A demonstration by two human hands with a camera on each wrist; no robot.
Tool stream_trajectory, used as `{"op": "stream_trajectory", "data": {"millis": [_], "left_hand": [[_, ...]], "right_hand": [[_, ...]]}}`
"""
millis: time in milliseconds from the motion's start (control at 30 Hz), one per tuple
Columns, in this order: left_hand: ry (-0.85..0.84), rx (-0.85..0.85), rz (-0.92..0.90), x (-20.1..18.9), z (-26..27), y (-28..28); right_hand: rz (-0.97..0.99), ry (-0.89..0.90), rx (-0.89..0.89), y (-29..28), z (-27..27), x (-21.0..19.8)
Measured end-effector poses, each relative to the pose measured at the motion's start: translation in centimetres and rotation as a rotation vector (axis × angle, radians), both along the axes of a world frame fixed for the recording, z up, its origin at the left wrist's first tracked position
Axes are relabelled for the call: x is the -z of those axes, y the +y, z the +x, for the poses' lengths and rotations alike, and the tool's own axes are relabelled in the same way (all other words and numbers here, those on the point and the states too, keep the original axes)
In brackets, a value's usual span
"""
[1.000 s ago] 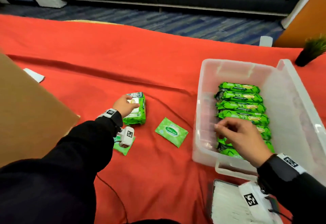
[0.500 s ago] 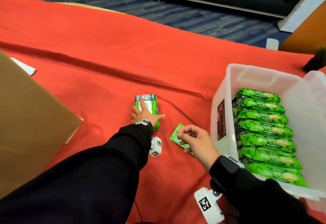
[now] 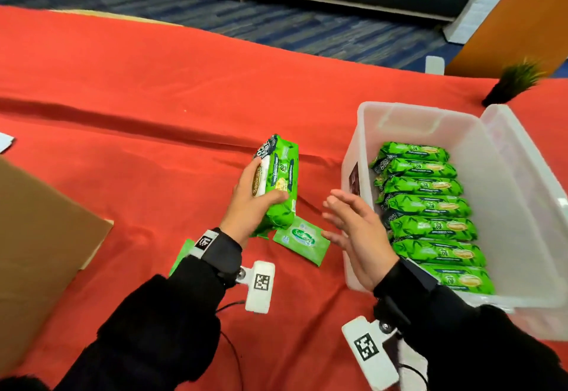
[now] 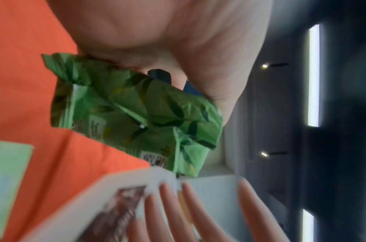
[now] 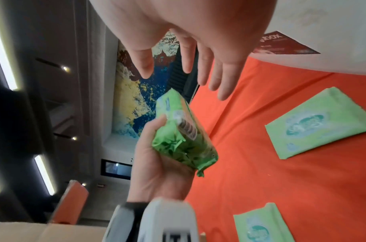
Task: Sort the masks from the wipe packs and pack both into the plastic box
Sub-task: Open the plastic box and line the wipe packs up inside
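My left hand (image 3: 256, 203) grips a green wipe pack (image 3: 279, 181) lifted off the red cloth and tilted toward the right; the same green wipe pack (image 4: 136, 113) (image 5: 184, 139) shows in both wrist views. My right hand (image 3: 353, 224) is open beside it, fingers spread, palm facing the pack, holding nothing. A flat light-green pack (image 3: 302, 238) lies on the cloth between my hands. Another flat green pack (image 3: 181, 257) peeks out under my left wrist. The clear plastic box (image 3: 510, 175) at the right holds a row of several green wipe packs (image 3: 427, 206).
A brown cardboard sheet (image 3: 40, 243) lies at the left. A small dark potted plant (image 3: 513, 83) stands behind the box. Red cloth (image 3: 138, 89) covers the table. A white paper corner (image 3: 4, 141) sits at the far left edge.
My left hand has lifted the wipe pack off the cloth and swung it rightward. My right hand left the flat pack, opened and rose beside the lifted pack.
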State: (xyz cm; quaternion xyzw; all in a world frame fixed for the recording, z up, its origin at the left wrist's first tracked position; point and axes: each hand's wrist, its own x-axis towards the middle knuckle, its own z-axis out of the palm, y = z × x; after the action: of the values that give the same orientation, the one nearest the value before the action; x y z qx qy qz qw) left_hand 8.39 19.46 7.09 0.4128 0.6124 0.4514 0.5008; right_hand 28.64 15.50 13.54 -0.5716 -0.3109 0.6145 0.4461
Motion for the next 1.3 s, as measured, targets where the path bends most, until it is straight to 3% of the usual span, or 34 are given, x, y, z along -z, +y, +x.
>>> {"op": "stream_trajectory", "data": {"millis": [100,233,400,500,633,867,1067,1300], "left_hand": [[-0.042,0.199,0.140,-4.4,5.0,-3.4],[0.223,0.328,0.242,-8.7,11.6,-5.6],[0.310,0.346,0.305,-12.3,19.6,-2.4],[0.428,0.374,0.271,-12.3,24.9,2.0],[0.792,0.379,0.056,-10.3,29.2,7.7],[1.191,0.280,-0.138,-3.7,30.4,13.3],[1.303,0.237,-0.221,2.1,31.8,14.7],[1.156,0.388,-0.252,8.3,30.4,16.8]], "right_hand": [[0.022,0.140,-0.042,-0.1,1.0,-2.7],[0.144,0.200,0.010,-1.4,5.9,-5.4],[0.195,0.309,-0.035,-1.5,15.2,-6.6],[0.104,0.185,0.109,-0.1,19.8,-4.2],[-0.043,-0.012,0.226,0.4,24.4,0.5],[0.009,0.079,0.188,1.0,26.3,3.2],[0.017,0.174,0.191,0.8,26.8,3.0],[0.049,0.215,0.188,0.9,26.9,3.3]]}}
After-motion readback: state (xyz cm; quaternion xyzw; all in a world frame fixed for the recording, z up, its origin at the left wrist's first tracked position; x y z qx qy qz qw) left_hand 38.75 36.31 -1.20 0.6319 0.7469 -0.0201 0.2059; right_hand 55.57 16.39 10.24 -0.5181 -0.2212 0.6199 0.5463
